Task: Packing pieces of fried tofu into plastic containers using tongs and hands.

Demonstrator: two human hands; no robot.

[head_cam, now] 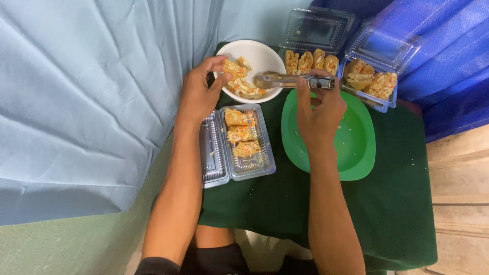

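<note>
Fingers [220,65] of left hand [199,94] pinch a roll piece [233,68] at the near-left rim of the white bowl [265,53]. Right hand [320,109] fingers closed around metal tongs [290,80], tips pointing left over the bowl. Nearest on the green-covered bench [285,203]: open clear box [244,142] with three roll pieces, lid flat to its left. Green plate [356,147] just right of it, under the right hand. Bowl with filling scraps sits beyond the box. Farther back: two more open boxes, one [310,62] with four rolls, one [371,84] at right also filled. Blue cloth [76,102] on left.
</note>
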